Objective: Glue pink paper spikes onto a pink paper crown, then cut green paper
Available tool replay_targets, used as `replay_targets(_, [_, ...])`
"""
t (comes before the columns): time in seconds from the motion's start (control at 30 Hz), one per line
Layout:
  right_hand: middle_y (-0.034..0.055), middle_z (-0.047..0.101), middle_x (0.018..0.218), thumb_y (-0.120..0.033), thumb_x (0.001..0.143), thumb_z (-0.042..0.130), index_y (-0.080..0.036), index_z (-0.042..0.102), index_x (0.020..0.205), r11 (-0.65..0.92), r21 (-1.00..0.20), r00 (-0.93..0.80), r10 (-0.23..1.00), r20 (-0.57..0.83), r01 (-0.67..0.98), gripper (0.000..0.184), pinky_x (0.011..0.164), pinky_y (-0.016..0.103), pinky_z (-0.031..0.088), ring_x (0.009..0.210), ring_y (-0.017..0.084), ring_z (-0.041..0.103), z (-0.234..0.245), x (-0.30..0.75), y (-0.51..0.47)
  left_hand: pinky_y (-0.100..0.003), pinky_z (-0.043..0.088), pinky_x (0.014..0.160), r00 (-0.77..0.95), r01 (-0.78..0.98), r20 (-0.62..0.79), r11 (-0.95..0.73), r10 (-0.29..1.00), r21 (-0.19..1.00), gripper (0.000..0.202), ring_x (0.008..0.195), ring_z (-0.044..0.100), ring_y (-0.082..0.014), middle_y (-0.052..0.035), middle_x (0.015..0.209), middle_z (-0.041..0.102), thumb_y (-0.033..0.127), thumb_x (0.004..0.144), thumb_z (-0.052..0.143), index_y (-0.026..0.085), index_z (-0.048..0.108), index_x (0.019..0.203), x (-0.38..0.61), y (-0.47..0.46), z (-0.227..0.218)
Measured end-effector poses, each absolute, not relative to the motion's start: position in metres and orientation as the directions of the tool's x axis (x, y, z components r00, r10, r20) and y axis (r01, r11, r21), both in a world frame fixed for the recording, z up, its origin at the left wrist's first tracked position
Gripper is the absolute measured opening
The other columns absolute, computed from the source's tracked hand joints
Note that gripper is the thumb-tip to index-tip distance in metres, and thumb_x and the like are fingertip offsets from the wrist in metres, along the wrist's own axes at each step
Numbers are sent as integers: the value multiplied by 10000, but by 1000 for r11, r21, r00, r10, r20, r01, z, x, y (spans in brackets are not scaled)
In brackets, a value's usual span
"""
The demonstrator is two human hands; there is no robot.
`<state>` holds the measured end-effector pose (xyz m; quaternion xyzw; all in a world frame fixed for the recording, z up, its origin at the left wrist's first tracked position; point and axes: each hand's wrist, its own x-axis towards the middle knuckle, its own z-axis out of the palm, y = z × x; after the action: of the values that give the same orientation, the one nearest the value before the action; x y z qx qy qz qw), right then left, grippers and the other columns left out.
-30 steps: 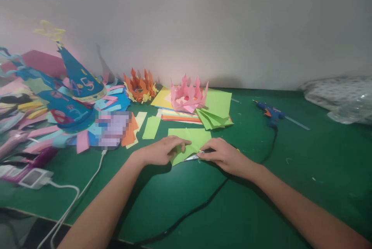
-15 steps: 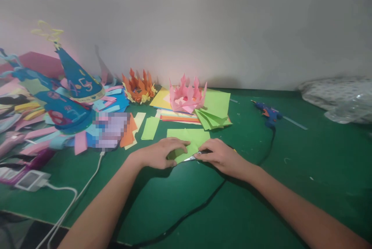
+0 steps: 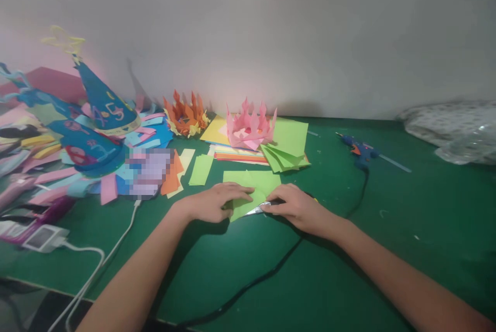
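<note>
A light green sheet of paper lies on the green tabletop, with its lower part folded toward me. My left hand rests on the left of the sheet, fingers stretched out and apart over it. In my right hand is what looks like a utility knife, gripped between thumb and fingers. Its silver pointed end aims left at the lower edge of the green paper. Most of the dark handle is hidden by my hand; a yellow bit shows behind the knuckles.
Behind the hands stand a pink paper crown on stacked paper and an orange crown. Green strips lie nearby. Blue party hats crowd the left. At right is a glue gun, its black cord crossing the front.
The lower edge of the green paper has shifted slightly near my left hand, whose fingers are a little straighter. The silver tip now shows more, and my right hand has hardly moved.
</note>
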<state>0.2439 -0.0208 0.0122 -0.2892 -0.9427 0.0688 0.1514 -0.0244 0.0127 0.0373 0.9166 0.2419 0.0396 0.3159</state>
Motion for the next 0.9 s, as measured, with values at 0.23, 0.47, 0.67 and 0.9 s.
replay_targets(0.23, [90, 604, 991, -174, 922, 388, -301, 575, 1182, 824, -230, -788, 564, 246, 518, 345, 753, 325, 378, 901, 186, 517, 11, 243, -22, -391, 318, 1035, 870, 422, -62, -674, 489, 606, 613, 1245, 392, -201, 22, 1400, 411, 4, 730, 398, 314, 468, 1253, -22, 14, 37])
replay_targets(0.47, [92, 603, 978, -181, 923, 385, -297, 575, 1188, 817, -242, -786, 573, 231, 524, 346, 748, 334, 374, 887, 192, 508, 12, 241, -24, -390, 333, 1022, 874, 416, -54, -686, 482, 597, 631, 1237, 398, -201, 14, 1394, 420, -13, 716, 396, 306, 465, 1256, -22, 14, 36])
replay_targets(0.67, [100, 602, 1012, -175, 917, 394, -289, 571, 1195, 827, -265, -809, 551, 205, 496, 349, 759, 334, 378, 918, 194, 505, 13, 239, -24, -370, 316, 1035, 873, 417, -56, -683, 485, 600, 604, 1243, 387, -185, 19, 1397, 414, -11, 734, 385, 297, 474, 1246, -22, 14, 35])
replay_targets(0.9, [84, 610, 1053, -175, 909, 417, -290, 605, 1138, 826, -355, -820, 529, 217, 439, 318, 820, 361, 379, 972, 188, 514, 17, 249, -22, -374, 335, 1002, 838, 425, -9, -641, 546, 639, 328, 1181, 441, -201, -16, 1336, 480, 174, 851, 456, 276, 523, 1155, -20, 14, 30])
